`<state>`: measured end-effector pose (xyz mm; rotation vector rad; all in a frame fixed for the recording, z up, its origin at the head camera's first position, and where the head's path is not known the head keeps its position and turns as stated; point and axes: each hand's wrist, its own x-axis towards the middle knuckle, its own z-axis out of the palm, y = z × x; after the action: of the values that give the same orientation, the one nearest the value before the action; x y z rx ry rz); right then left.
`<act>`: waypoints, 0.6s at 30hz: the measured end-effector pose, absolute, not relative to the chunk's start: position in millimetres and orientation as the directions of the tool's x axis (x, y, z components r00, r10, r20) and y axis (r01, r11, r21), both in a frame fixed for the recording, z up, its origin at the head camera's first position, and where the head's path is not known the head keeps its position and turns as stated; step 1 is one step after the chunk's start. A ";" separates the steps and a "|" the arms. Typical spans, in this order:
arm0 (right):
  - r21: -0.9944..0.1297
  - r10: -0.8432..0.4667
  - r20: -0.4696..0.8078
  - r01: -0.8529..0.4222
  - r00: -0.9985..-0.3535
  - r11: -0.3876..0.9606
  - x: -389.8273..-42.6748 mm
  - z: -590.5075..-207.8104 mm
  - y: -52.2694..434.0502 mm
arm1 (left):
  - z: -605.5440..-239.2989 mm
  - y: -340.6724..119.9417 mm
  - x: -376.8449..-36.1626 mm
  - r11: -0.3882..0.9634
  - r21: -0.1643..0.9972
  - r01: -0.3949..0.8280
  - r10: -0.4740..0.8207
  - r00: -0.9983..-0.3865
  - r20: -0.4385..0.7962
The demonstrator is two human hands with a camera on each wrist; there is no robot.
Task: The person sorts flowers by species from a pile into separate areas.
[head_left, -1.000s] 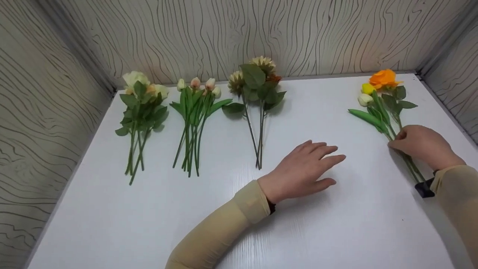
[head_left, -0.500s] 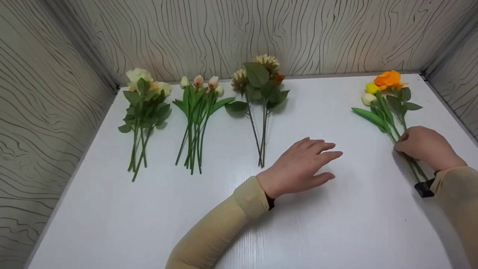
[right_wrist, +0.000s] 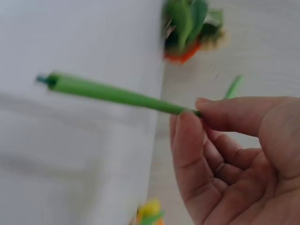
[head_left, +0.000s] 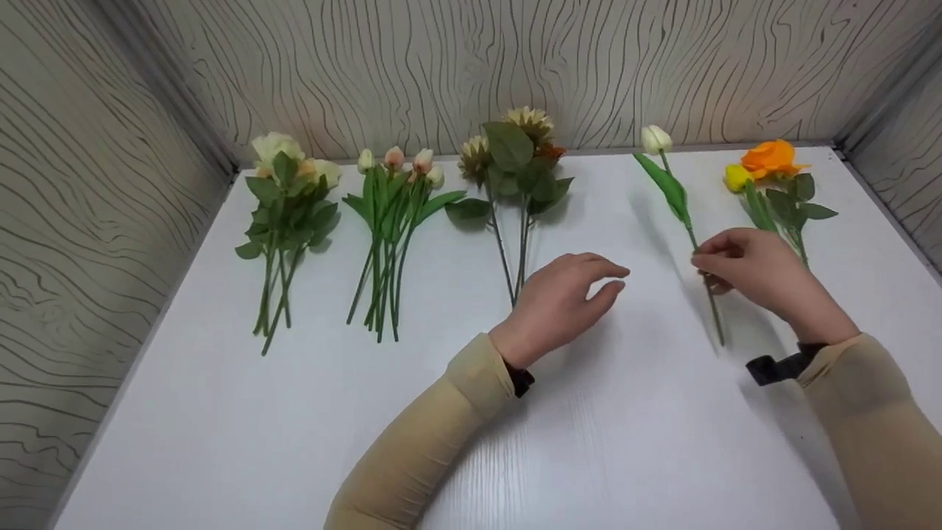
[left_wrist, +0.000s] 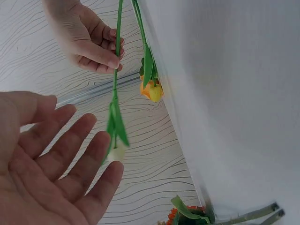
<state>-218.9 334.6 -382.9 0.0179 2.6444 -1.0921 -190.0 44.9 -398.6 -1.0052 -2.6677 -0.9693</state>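
My right hand (head_left: 758,269) pinches the green stem of a white tulip (head_left: 656,140) between thumb and fingertips, lifted over the table. In the right wrist view the cut lower end of the stem (right_wrist: 108,92) points left, away from the fingers. Left of it, my left hand (head_left: 563,302) hovers with fingers loosely bent and nothing in them. The left wrist view has that palm (left_wrist: 51,173) in front, its fingers spread apart. Behind the right hand lie an orange flower (head_left: 771,158) and a yellow tulip (head_left: 737,177), their lower stems partly hidden by the hand.
Along the back of the white table (head_left: 280,442) lie a bunch of pale roses (head_left: 283,188), a bunch of pink and white tulips (head_left: 394,199), and some cream daisy-like flowers (head_left: 526,151) with dark leaves. Patterned panels (head_left: 412,73) stand behind and at the sides.
My right hand has taken the white tulip from beside the orange and yellow flowers and carried it left and up. The left hand has drawn slightly back left, its fingers bending more.
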 end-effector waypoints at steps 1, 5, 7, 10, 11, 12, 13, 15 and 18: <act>-0.727 -0.118 -0.231 0.091 -0.966 0.680 -217.4 -382.0 321.9 | -397.8 41.6 -192.9 0.562 0.583 0.586 0.510 -0.801 0.314; -0.844 -0.231 -0.141 -0.005 -0.963 0.537 -211.8 -378.1 274.1 | -395.9 27.2 -205.9 0.449 0.813 0.370 0.362 -0.908 0.213; -0.882 -0.279 -0.117 -0.030 -0.953 0.471 -209.6 -377.5 254.0 | -395.5 20.4 -211.4 0.353 0.898 0.263 0.300 -0.941 0.157; -0.918 -0.328 -0.096 -0.044 -0.940 0.394 -206.6 -379.1 232.7 | -395.5 13.1 -217.3 0.218 0.962 0.166 0.259 -0.960 0.107; -0.926 -0.337 -0.087 -0.048 -0.937 0.375 -205.7 -380.0 227.8 | -395.8 11.6 -218.7 0.186 0.971 0.153 0.257 -0.961 0.102; -0.932 -0.344 -0.078 -0.054 -0.936 0.358 -204.8 -381.2 223.9 | -396.0 10.5 -219.6 0.160 0.976 0.147 0.257 -0.961 0.103; -0.937 -0.348 -0.071 -0.058 -0.935 0.344 -204.3 -382.4 220.9 | -396.1 9.6 -220.2 0.138 0.980 0.141 0.258 -0.961 0.102; -0.942 -0.348 -0.057 -0.065 -0.936 0.331 -203.8 -384.3 216.9 | -396.0 8.8 -221.1 0.097 0.986 0.136 0.261 -0.959 0.106; -0.946 -0.344 -0.050 -0.066 -0.938 0.318 -205.1 -387.1 212.9 | -395.2 7.7 -222.2 0.055 0.992 0.112 0.255 -0.962 0.094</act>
<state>-205.1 212.9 -387.1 -0.3726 2.3423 -1.6637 -222.2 7.7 -395.2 -0.4116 -2.3558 -2.1973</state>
